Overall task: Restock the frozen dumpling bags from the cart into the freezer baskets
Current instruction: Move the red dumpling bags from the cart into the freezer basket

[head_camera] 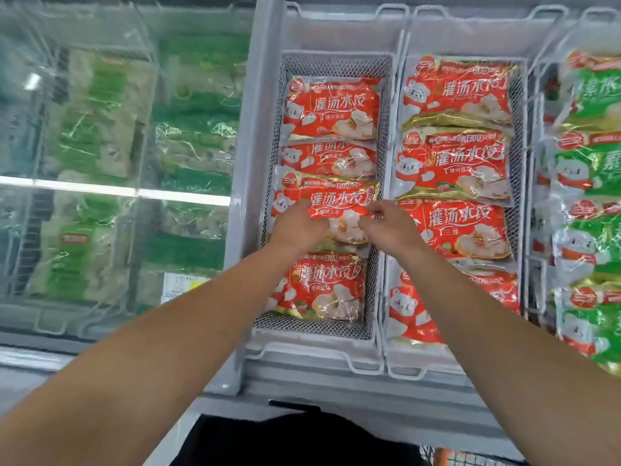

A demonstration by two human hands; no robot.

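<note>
Your left hand and right hand both grip the glossy red dumpling bag, showing a white bear and dumplings, in the mesh basket.

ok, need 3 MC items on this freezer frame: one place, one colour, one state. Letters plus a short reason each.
1. Which basket holds the bag that both hands are on?
A. the mesh basket right of the closed glass lid
B. the far right basket
C. a basket under the glass lid

2. Main colour of that bag?
A. green
B. red
C. blue

3. How is the left hand on it?
A. hanging idle, clear of it
B. resting on it, fingers at its left part
C. under the glass lid

Key: 1 A, the hands meet over the mesh basket. 2 B, red front. 3 B, it lies on the bag; the right hand is at the bag's right edge.
</note>
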